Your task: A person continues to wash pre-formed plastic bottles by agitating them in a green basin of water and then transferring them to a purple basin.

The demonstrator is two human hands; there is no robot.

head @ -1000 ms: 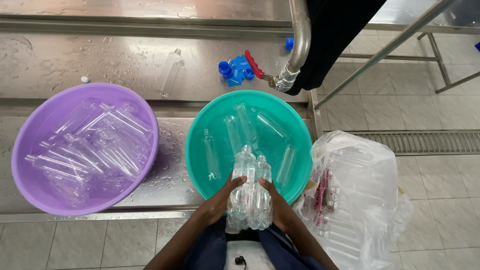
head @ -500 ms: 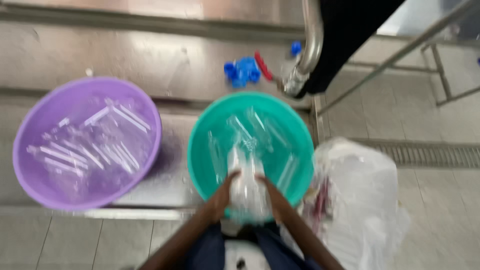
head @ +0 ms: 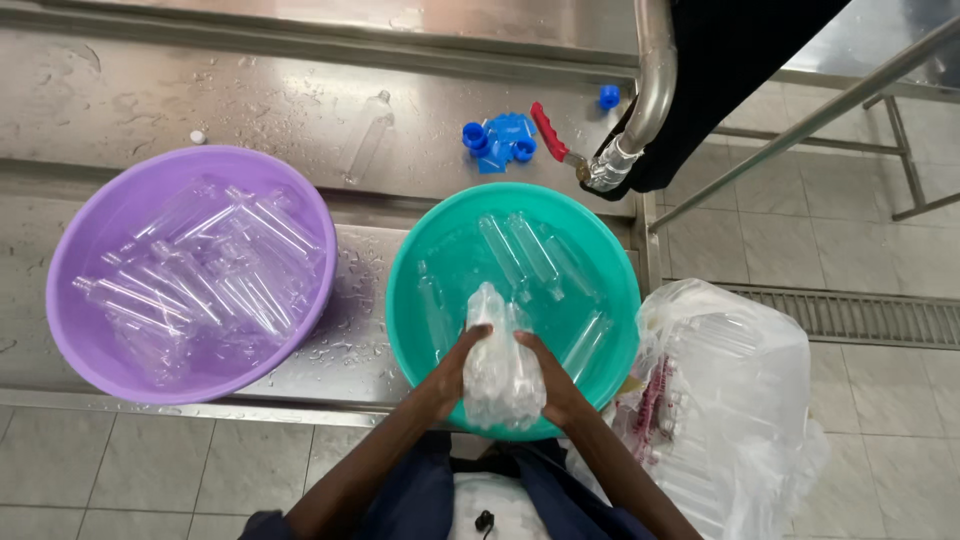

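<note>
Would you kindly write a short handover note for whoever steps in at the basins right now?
Left hand and right hand: both clasp one bundle of clear plastic bottles over the near rim of the teal basin.
Teal basin: a few bottles lie loose in water.
Purple basin, to the left: holds many more bottles.
Clear bag, to the right on the floor: packed with bottles.
Blue caps and one loose bottle lie on the steel counter behind.
Done: purple basin well filled. Left: bundle in hand, teal basin's bottles, the bag.
</note>
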